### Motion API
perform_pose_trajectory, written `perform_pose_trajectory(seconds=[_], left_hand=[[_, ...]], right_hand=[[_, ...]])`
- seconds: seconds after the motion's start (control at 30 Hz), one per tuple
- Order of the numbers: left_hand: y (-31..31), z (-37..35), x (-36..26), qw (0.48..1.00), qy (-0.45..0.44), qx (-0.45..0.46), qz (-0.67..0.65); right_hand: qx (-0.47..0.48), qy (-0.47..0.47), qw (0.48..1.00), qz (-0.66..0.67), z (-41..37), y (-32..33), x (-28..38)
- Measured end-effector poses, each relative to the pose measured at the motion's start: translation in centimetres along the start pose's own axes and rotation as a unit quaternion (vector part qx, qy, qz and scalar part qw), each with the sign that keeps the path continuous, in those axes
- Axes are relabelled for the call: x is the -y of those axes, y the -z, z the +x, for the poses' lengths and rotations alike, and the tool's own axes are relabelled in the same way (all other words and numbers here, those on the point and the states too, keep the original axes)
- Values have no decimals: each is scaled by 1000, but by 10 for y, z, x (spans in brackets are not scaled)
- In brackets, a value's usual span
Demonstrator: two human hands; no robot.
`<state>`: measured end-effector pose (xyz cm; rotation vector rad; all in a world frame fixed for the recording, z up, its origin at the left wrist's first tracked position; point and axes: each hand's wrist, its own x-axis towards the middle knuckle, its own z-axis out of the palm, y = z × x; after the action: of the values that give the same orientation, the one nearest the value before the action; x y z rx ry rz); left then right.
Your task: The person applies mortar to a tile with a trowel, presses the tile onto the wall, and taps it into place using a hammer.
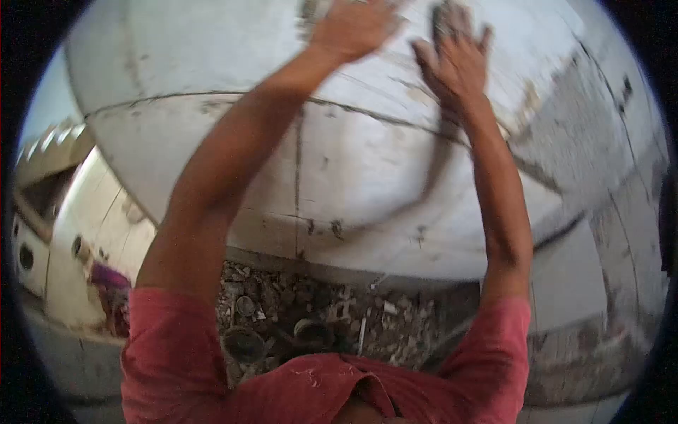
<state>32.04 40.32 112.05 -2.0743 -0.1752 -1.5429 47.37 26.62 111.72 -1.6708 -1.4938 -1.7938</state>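
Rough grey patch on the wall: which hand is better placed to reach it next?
Probably the right hand. It is spread open nearer the rough grey patch; the left hand is farther left, at the picture's top edge. Whether either touches the wall is unclear.

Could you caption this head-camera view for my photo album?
Bare left hand and right hand, raised at a pale, seamed wall, with scattered rubble below.

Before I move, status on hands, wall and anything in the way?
Left hand raised at the pale wall, blurred. Right hand open, palm toward wall, contact unclear. Rubble lies below, apart from both hands.
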Motion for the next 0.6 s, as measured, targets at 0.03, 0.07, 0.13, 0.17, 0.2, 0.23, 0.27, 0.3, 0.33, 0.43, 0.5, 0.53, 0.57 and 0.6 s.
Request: perform_pose_trajectory(seconds=[0.03,0.07,0.13,0.17,0.2,0.23,0.27,0.3,0.33,0.43,0.5,0.53,0.57,0.6], left_hand=[[1,-2,-2,1000,8,14,20],[0,-5,-3,1000,-9,-15,15],[-2,1,-7,998,27,15,60],[-2,1,-7,994,30,32,98],[2,2,-10,997,23,14,74],[7,0,-12,998,19,-1,56],[8,-1,-12,999,11,-5,49],[7,-1,-11,998,-2,-32,48],[7,-2,-11,997,-13,-58,49],[6,-2,-11,998,-2,-44,55],[1,2,-9,996,-12,-67,59],[3,5,-9,995,-8,-73,67],[7,-1,-11,996,-15,-60,66],[4,-3,-13,997,-15,-69,32]], right_hand=[[105,-39,988,101,7,27,10],[51,-41,995,79,0,31,16],[338,-87,928,130,5,60,39],[39,20,999,10,-22,73,58],[40,22,999,1,-32,100,77],[-7,11,991,130,-48,112,91],[-55,60,990,115,-61,119,97],[-80,82,986,125,-68,132,97],[-54,59,995,55,-69,126,90],[5,-31,999,-23,-55,31,22],[15,-75,996,52,-36,23,-4],[17,-63,996,54,-23,20,-14],[15,-66,996,61,-23,21,-10],[17,-77,995,65,-35,24,-3]])
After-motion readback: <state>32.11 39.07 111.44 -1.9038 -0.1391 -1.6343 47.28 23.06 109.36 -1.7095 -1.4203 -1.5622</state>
